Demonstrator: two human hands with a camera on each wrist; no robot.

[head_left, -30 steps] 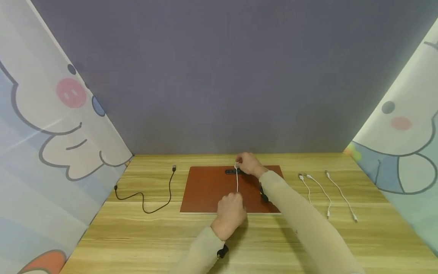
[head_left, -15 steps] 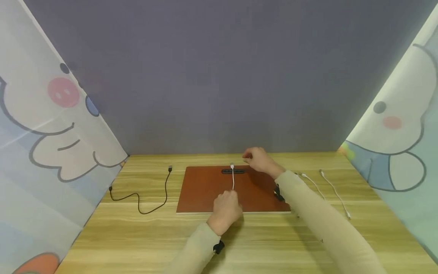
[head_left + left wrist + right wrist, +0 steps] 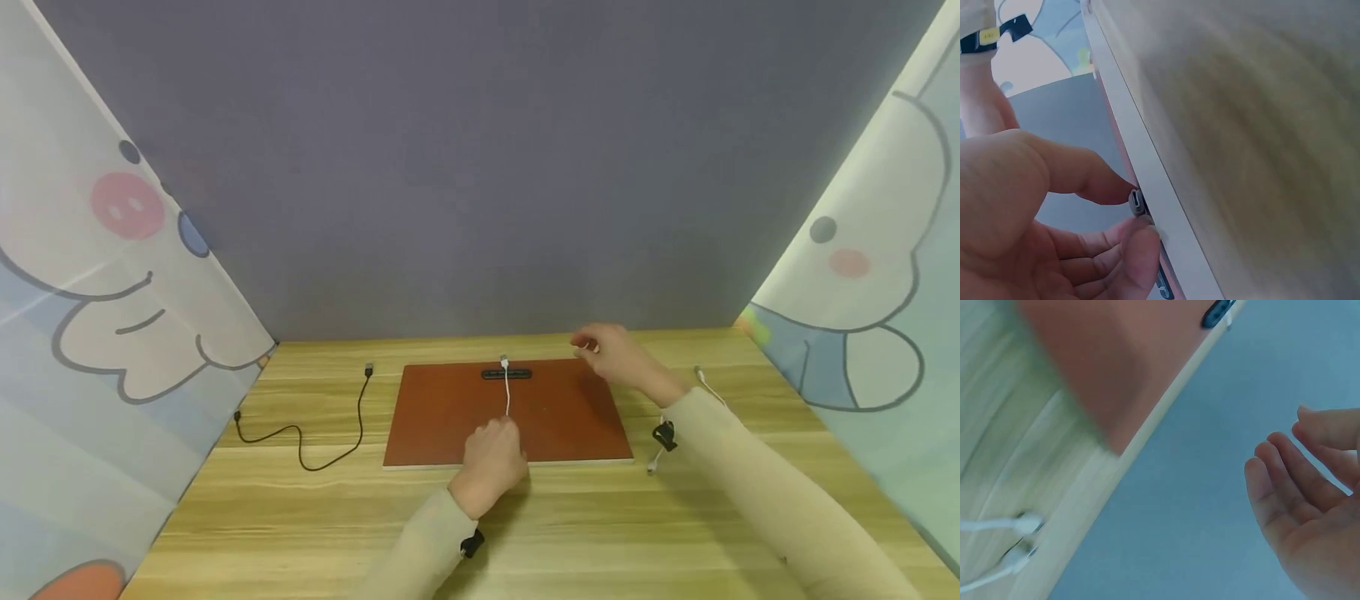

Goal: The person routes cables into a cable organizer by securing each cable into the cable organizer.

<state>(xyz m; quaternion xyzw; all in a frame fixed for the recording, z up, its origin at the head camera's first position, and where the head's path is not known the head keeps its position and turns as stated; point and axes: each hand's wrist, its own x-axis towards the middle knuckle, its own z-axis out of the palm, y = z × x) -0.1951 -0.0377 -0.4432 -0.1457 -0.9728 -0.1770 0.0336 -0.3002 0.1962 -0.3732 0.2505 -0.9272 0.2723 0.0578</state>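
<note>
A white charging cable (image 3: 507,393) runs over a black cable clip strip (image 3: 521,374) near the far edge of a reddish-brown board (image 3: 442,417). Its USB plug (image 3: 504,362) sticks out just beyond the strip. My left hand (image 3: 491,462) is over the board's near edge, pinching the cable's near end; the small connector (image 3: 1137,201) shows between thumb and finger in the left wrist view. Above the board's far right corner, my right hand (image 3: 618,357) holds nothing, its fingers loosely bent.
On the left of the wooden table (image 3: 300,517) lies a black USB cable (image 3: 362,417). More white cables lie on the right, one plug (image 3: 652,465) showing beside my right wrist, another plug (image 3: 699,373) beyond the forearm. A grey panel (image 3: 495,208) rises behind the table.
My right hand has released the USB plug end of the white cable and moved right, off the strip. The left hand has kept its hold on the near end.
</note>
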